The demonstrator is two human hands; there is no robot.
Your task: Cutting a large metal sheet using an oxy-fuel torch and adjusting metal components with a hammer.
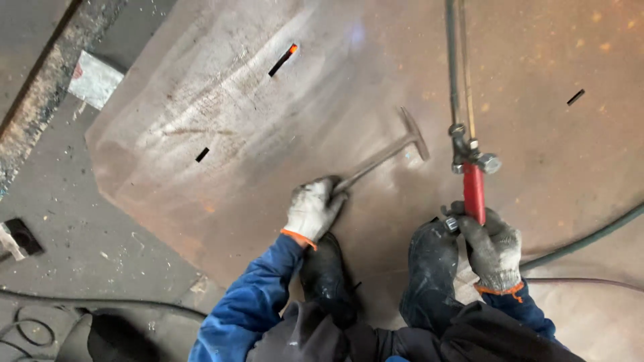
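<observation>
- My left hand (312,209), gloved, is wrapped tight round the end of a hammer (389,151) handle. Fingers fully curled on the shaft.
- From that grip the handle runs up and away to the right. The hammer head lies at the far end, resting on the rusty steel plate (268,147).
- My right hand (495,247), also gloved, is clamped on the red handle of a cutting torch (469,161). Fist wrapped round the lower end of the handle.
- Above that fist: the torch valve block, then its thin tubes run straight up and out of the top edge. Tip not in view.
- A dark hose (590,238) leaves from beside my right hand and curves off to the right across the plate.
- Between my two hands, just below them: my two black boots (429,261), both standing on the plate.
- Far beyond my left grip: a narrow slot (283,60) cut in the plate, one end glowing orange. A smaller dark slot sits closer, off to the left of the hand; another lies far right of the torch.
- Left of the plate edge: concrete floor (80,221), with a cable lying near the bottom.
</observation>
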